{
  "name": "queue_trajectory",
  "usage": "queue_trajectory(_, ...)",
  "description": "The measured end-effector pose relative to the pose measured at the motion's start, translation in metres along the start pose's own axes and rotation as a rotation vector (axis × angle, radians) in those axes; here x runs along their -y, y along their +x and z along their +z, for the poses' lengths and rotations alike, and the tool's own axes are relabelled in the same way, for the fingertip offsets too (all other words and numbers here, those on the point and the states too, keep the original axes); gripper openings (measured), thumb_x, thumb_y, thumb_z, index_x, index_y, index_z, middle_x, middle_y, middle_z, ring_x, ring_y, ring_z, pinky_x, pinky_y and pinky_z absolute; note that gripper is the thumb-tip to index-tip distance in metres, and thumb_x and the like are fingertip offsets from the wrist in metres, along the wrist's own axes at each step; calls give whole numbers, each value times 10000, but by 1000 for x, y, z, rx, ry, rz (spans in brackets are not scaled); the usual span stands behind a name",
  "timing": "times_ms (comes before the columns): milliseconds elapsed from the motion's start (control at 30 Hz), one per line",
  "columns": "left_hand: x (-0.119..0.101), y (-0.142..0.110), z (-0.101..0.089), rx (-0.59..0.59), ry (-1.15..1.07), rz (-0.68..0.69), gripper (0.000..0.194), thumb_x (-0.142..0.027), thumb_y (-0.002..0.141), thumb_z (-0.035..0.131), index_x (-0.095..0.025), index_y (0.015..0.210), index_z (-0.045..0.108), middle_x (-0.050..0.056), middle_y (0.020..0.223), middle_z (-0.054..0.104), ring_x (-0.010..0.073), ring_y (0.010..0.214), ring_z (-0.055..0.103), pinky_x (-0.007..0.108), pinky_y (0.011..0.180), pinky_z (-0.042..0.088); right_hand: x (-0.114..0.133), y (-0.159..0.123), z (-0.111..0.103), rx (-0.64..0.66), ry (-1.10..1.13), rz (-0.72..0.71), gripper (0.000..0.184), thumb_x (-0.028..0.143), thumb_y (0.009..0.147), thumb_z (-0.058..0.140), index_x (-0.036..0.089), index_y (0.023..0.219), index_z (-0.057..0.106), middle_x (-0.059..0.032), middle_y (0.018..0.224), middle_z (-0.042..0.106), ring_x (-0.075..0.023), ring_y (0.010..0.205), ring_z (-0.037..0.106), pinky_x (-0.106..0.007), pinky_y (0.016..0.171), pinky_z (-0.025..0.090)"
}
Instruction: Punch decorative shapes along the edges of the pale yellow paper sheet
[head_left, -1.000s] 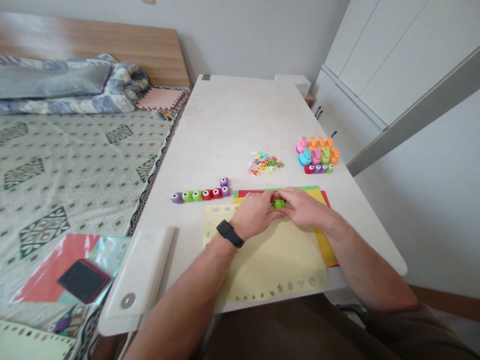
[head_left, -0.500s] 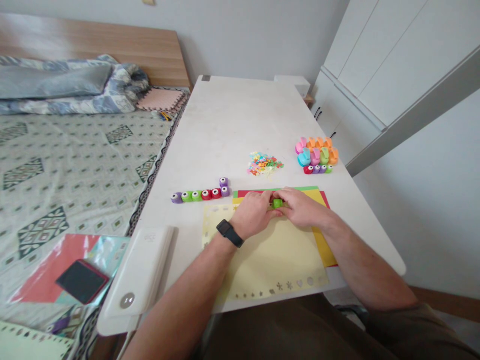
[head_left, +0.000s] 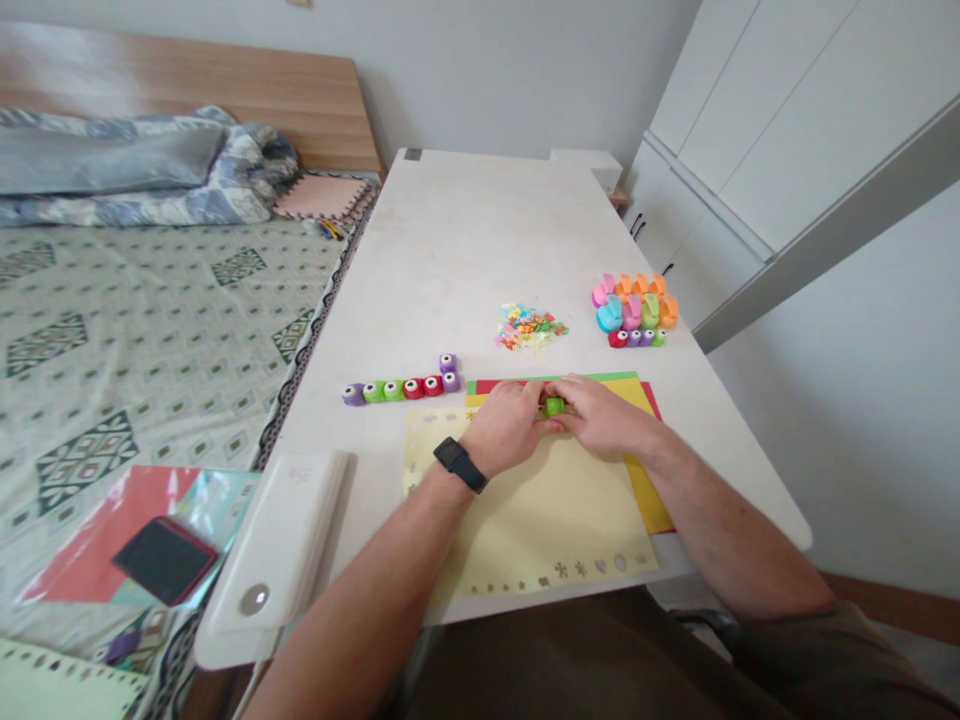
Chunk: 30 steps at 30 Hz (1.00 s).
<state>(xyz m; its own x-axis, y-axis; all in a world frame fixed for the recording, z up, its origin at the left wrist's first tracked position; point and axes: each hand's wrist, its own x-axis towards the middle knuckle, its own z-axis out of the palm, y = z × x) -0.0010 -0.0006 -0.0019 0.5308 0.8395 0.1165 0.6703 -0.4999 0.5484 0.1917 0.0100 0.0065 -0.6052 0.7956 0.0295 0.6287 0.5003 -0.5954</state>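
A small green paper punch [head_left: 554,406] sits at the far edge of a pale yellow sheet [head_left: 540,510] on the white table [head_left: 465,250]. My left hand [head_left: 506,425], with a black watch on the wrist, and my right hand [head_left: 600,415] both pinch the punch with closed fingers. Punched shapes run along the sheet's near edge. Under the yellow sheet lie orange, red and green sheets [head_left: 645,395]. A row of small purple, green and red punches [head_left: 405,388] stands just left of my hands.
A heap of coloured paper cut-outs [head_left: 529,327] and a cluster of larger punches [head_left: 634,308] lie further back right. A white device [head_left: 274,550] rests at the table's near left corner. The bed on the left holds a phone [head_left: 161,560] on red paper.
Both hands stay on the green punch in nearly the same place. A new small star cut-out shows on the sheet's far edge by my left hand.
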Motion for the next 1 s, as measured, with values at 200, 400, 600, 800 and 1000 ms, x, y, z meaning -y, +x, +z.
queue_trajectory(200, 1, -1, -3, -20, 0, 15, 375, -452, 876, 691, -162, 1105, 625, 124, 1025, 712, 282, 1015, 665, 396, 900, 506, -1, -1, -1, -8, -3, 3, 252, 123, 847, 641, 168, 1095, 648, -96, 1051, 672, -237, 987, 595, -368, 887, 454)
queue_trajectory(400, 2, -2, -7, -27, -15, 19, 435, -531, 862, 683, -179, 1114, 644, 94, 989, 730, 267, 974, 689, 376, 887, 514, 0, -3, -3, -8, -15, 9, 290, 111, 840, 642, 162, 1125, 647, -99, 1049, 667, -231, 986, 596, -355, 887, 454)
queue_trajectory(600, 3, -3, -13, -12, -17, 12, 506, -548, 831, 710, -210, 1200, 636, 82, 1060, 739, 264, 1014, 690, 373, 909, 511, -4, -4, -3, -8, -16, 36, 308, 173, 854, 676, 166, 1160, 647, -108, 1073, 665, -240, 1003, 604, -374, 901, 463)
queue_trajectory(800, 7, -5, -17, 16, 20, -10, 281, -379, 920, 623, -213, 1142, 667, 81, 1023, 749, 249, 960, 700, 349, 845, 513, -4, -4, -6, 1, -9, 43, 350, 251, 870, 697, 172, 1207, 650, -111, 1065, 664, -244, 997, 604, -394, 899, 471)
queue_trajectory(1000, 9, -4, -12, 12, 15, -31, 185, -195, 917, 553, -195, 1055, 676, 82, 1015, 753, 233, 943, 702, 330, 820, 515, -5, -5, -6, 22, 12, 50, 380, 281, 852, 716, 189, 1215, 657, -109, 1093, 667, -258, 1044, 600, -428, 943, 469)
